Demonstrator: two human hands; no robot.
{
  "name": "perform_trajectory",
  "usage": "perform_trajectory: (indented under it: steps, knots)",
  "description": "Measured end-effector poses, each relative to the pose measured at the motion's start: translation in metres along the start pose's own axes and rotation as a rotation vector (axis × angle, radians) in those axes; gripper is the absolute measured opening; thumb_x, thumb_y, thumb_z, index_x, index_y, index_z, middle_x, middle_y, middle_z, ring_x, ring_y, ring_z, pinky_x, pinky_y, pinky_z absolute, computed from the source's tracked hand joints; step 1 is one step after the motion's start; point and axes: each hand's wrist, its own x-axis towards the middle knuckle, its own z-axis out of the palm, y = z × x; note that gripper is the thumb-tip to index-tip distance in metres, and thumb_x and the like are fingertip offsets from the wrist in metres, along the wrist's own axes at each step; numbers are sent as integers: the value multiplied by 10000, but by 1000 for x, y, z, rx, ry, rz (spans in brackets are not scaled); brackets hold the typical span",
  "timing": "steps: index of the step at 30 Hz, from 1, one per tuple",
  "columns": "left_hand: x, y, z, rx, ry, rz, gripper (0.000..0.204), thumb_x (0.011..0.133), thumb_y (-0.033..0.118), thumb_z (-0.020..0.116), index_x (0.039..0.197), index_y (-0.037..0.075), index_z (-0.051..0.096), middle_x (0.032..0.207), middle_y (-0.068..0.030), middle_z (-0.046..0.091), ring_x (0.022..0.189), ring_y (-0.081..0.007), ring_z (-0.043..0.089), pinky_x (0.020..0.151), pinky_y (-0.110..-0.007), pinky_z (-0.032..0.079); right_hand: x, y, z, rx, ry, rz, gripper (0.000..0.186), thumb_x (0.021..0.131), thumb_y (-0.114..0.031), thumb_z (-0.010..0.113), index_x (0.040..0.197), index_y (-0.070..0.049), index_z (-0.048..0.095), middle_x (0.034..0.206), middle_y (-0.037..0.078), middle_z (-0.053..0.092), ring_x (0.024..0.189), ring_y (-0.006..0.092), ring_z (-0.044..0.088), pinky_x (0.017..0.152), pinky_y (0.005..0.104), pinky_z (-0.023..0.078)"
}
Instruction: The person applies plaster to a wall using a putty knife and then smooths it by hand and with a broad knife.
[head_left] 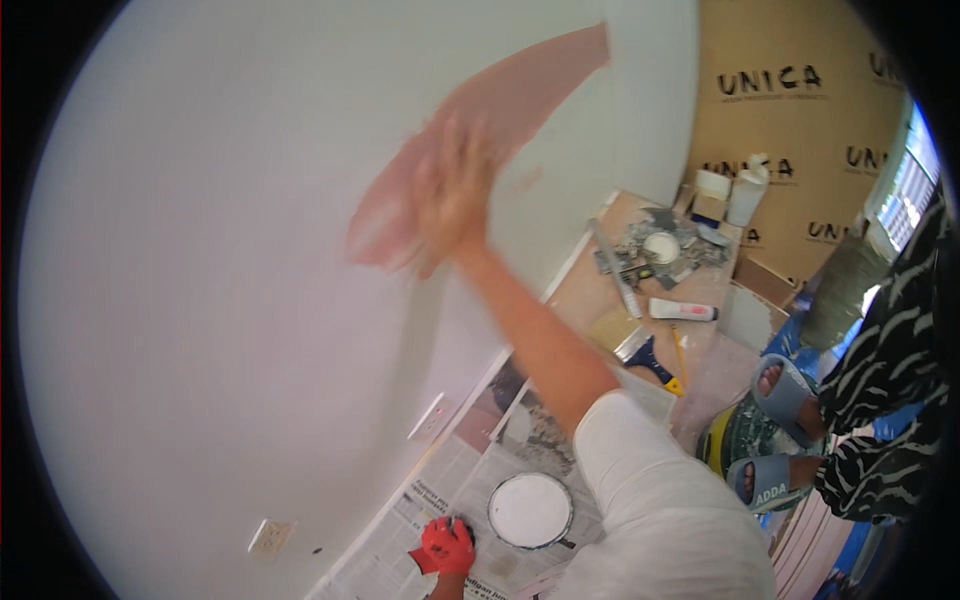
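Note:
A long, curved pink patch [520, 85] stands out on the pale wall [220, 250]. Against its lower left part lies my bare right hand [455, 195], blurred, its fingers stretched out flat on the surface. My right arm, in a white sleeve, reaches up from the lower right. Far below, my left hand [448, 545] wears a red glove and rests low over newspaper [430, 495]. Its fingers are curled round something dark, mostly hidden. Just to the right of that glove is a round tub [531, 510] of white paste or paint.
Right of my arm, a work surface holds a paintbrush [650, 362], a white tube [683, 310], a white bottle [747, 190] and a small white pot [661, 248] among grey scraps. A person's sandalled feet [785, 395] stand on a bucket [735, 440]. Sockets [430, 418] sit on the wall.

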Motion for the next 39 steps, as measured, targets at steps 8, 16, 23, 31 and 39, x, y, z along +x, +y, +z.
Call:
perform_trajectory:
  steps: [8, 16, 23, 31, 39]
  knots:
    - [8, 7, 3, -63, -66, -32, 228, 859, 250, 647, 921, 31, 637, 910, -184, 615, 872, -391, 575, 781, -487, 429, 60, 32, -3, 38, -11, 201, 811, 992, -523, 475, 1573, -38, 183, 1616, 294, 105, 1490, 481, 103, 1189, 586, 107]
    - [15, 2, 0, -55, -27, -25, 238, 864, 288, 647, 907, 55, 666, 909, -160, 646, 869, -376, 601, 790, -478, 448, -122, -65, -6, 57, -172, -112, 853, 979, -532, 503, 1576, -24, 167, 1610, 322, 63, 1484, 524, 43, 1168, 639, 45]
    - [11, 4, -5, -58, -33, -67, 264, 872, 304, 638, 908, 46, 679, 917, -171, 653, 895, -371, 605, 790, -472, 454, -221, -50, -48, 25, -514, -190, 816, 964, -459, 570, 1571, -39, 220, 1594, 349, 88, 1461, 560, 97, 1146, 667, 131]
    - [0, 3, -1, -72, 7, -50, 271, 887, 304, 628, 904, 39, 682, 903, -167, 659, 884, -374, 615, 811, -468, 467, -144, -90, -61, -20, -428, -173, 790, 959, -436, 579, 1562, -41, 257, 1578, 365, 117, 1444, 563, 152, 1137, 667, 183]
    - [-11, -7, -6, -68, 38, -51, 409, 935, 388, 576, 1053, 13, 688, 1000, -207, 687, 985, -376, 633, 890, -460, 480, -237, -107, -129, -90, -1341, -273, 781, 921, -515, 600, 1523, -81, 357, 1589, 309, 172, 1468, 470, 196, 1143, 634, 233]
